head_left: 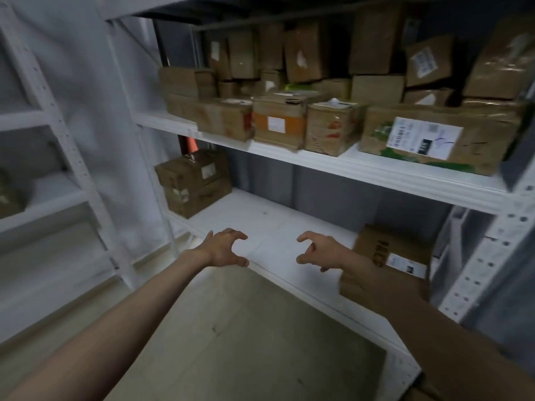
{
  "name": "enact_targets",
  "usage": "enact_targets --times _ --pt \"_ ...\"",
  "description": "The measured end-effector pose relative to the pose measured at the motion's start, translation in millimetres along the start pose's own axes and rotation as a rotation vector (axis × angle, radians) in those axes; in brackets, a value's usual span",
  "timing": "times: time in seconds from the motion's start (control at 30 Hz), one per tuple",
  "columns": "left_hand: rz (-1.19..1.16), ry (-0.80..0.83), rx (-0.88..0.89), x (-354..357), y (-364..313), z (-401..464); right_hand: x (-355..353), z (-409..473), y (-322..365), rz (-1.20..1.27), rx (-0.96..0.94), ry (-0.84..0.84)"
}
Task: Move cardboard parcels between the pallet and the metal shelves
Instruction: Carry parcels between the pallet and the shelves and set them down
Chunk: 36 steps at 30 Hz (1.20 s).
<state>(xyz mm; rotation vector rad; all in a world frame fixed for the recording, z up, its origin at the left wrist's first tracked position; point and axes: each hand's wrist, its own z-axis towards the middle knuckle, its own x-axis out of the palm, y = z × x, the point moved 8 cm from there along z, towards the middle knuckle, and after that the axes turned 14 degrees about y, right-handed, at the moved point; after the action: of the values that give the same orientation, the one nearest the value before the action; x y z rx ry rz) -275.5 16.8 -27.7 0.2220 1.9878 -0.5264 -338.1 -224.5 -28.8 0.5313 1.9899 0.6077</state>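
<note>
Both my arms reach toward the lower white metal shelf [269, 227]. My left hand [224, 248] and my right hand [321, 250] hover above its front edge, palms facing each other, fingers loosely curled, holding nothing. Behind my right forearm, a cardboard parcel with a white label [396, 256] sits on that shelf. At the shelf's far left end stands a dark cardboard parcel [194, 182]. The upper shelf [318, 163] is packed with several cardboard parcels, among them a large labelled one [440, 140] at the right and an orange-banded one [279, 124].
A second white shelf unit [58, 157] stands to the left with a parcel [10, 195] on it. An orange cone tip [191, 144] shows behind the dark parcel. Perforated shelf uprights [489, 256] rise at right. Pale floor [231, 342] lies below.
</note>
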Motion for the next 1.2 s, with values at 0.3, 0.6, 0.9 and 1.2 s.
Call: enact_targets --times 0.3,0.6,0.9,1.2 --pt "-0.078 -0.026 -0.088 -40 132 16 12 132 90 -0.04 -0.064 0.085" --pt "-0.108 -0.005 -0.191 -86 251 97 3 312 153 -0.104 -0.16 0.171" --pt "-0.169 -0.085 -0.26 -178 347 200 -50 492 212 -0.069 -0.208 0.252" --pt "-0.234 -0.105 -0.379 -214 443 229 -51 603 275 -0.032 -0.232 0.317"
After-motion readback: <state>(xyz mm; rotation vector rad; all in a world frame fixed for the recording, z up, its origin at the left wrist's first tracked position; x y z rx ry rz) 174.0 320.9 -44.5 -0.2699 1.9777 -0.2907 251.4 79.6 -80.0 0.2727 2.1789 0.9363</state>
